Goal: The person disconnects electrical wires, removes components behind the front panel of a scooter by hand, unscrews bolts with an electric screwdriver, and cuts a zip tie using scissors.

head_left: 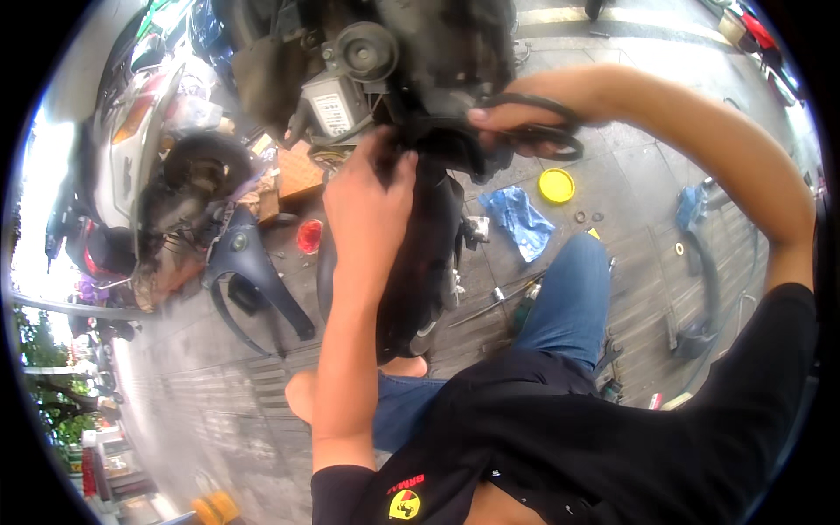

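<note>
My right hand [523, 115] is wrapped round black-handled scissors [569, 140], whose blades I cannot make out against the dark parts ahead of them. A curved black strip or flap [444, 140] lies between my two hands, on the front of a partly stripped motorbike [446, 44]. My left hand [372, 188] pinches at the left end of that black piece, its fingertips partly hidden. Just above my left hand is a silver box with a white label [332, 105], below a round horn [366, 52]. The motorbike's front wheel [424, 254] stands beneath my hands.
A yellow lid [556, 185] and a blue cloth [518, 220] lie on the paving to the right. A dark body panel [254, 271], a red dish [309, 236] and another motorbike [166, 166] are on the left. Tools [499, 296] lie near my knee.
</note>
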Available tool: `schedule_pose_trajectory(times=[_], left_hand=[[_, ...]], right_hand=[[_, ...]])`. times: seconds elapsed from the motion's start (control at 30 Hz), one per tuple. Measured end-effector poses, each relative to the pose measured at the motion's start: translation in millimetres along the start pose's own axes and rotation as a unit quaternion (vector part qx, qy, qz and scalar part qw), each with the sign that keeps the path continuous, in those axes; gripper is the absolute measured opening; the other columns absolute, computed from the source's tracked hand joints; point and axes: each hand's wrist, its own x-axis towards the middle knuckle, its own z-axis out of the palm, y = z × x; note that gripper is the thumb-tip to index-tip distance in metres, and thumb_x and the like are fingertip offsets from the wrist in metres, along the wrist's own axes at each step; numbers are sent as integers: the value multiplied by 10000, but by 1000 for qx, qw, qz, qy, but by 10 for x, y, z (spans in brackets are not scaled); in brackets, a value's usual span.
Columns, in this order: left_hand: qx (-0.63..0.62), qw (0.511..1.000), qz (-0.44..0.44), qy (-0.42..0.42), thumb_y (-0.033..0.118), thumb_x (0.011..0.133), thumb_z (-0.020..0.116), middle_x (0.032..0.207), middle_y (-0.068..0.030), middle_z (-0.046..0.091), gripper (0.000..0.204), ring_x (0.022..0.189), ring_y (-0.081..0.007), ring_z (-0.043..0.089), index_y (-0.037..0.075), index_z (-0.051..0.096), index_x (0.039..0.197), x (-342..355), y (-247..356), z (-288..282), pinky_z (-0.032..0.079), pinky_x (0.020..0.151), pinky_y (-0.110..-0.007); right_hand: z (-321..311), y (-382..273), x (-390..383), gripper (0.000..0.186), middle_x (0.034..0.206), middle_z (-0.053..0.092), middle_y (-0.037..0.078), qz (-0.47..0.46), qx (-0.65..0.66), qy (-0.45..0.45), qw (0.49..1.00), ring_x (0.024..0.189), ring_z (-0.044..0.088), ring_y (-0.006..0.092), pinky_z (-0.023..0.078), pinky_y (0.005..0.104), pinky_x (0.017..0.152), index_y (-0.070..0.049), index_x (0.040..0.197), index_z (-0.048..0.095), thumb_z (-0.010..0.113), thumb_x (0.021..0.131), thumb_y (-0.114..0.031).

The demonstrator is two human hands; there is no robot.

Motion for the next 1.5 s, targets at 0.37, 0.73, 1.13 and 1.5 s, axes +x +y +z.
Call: schedule_pose_trajectory(times=[0.37, 0.73, 1.13, 1.5], left_hand=[[211, 976, 12, 50, 272, 866, 645, 850, -228, 683, 315, 806, -414, 652, 16, 668, 1047, 197, -272, 389, 503, 736, -472], [216, 972, 54, 82, 224, 898, 586, 870, -262, 648, 260, 812, -443, 623, 2, 631, 1026, 132, -335, 445, 486, 724, -477], [172, 980, 53, 87, 185, 863, 627, 726, -255, 627, 207, 696, -459, 609, -17, 623, 909, 76, -378, 467, 469, 621, -511], [163, 980, 65, 89, 183, 880, 631, 810, -251, 639, 209, 763, -458, 606, -15, 639, 947, -24, -458, 355, 471, 665, -492]], right_hand=[[-36, 31, 131, 747, 693, 586, 55, -70, -19, -22, 997, 587, 524, 125, 418, 265, 544, 11, 1052, 615, 457, 885, -699], [372, 351, 171, 518, 669, 615, 113, -203, 3, 159, 966, 568, 587, 169, 461, 326, 528, -35, 1030, 647, 598, 895, -533], [487, 144, 460, 419, 637, 549, 43, -192, 140, 66, 969, 536, 515, 130, 410, 285, 503, -24, 970, 605, 595, 907, -437], [436, 264, 492, 418, 695, 600, 50, -222, 116, 137, 958, 527, 523, 129, 421, 280, 492, -32, 972, 648, 631, 887, -441]])
